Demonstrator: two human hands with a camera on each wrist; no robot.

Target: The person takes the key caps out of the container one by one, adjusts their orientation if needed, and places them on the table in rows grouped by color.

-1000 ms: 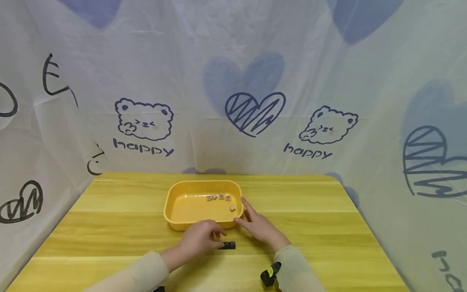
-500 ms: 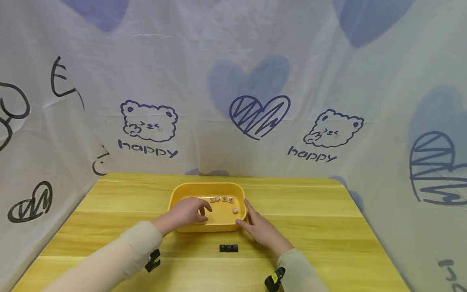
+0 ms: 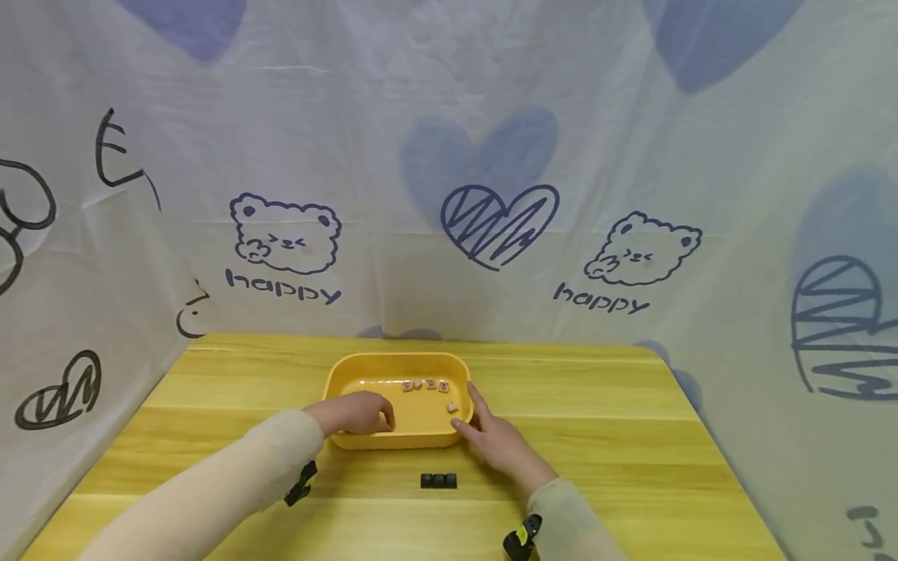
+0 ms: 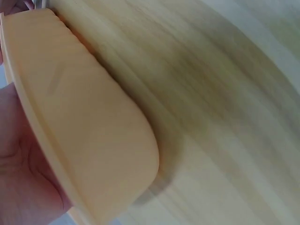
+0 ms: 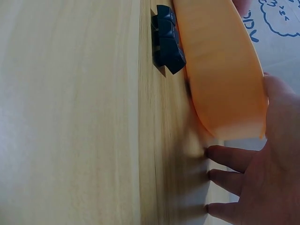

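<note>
A yellow tray [image 3: 396, 441] stands on the table, with several small pinkish cubes [image 3: 431, 385] bearing dark marks along its far right side and one near its right end. My left hand [image 3: 359, 411] reaches over the tray's near left rim with fingers curled down inside; its fingertips are hidden, and I cannot tell whether they hold anything. At the tray's right end is my right hand [image 3: 501, 442], thumb at the near corner rim, fingers straight along the outside. Three black keycap-like blocks [image 3: 438, 481] lie in a row in front of the tray.
The wood-grain table [image 3: 596, 436] reaches back to a hanging white cloth [image 3: 393, 273] printed with hearts and bears. More cloth hangs at both sides. Each wrist wears a small black camera, such as the one under the left sleeve [image 3: 231, 475].
My left hand has left the black blocks, moved left and up into the tray, and its fingers have bent down inside it. The right hand stays at the tray's right end.
</note>
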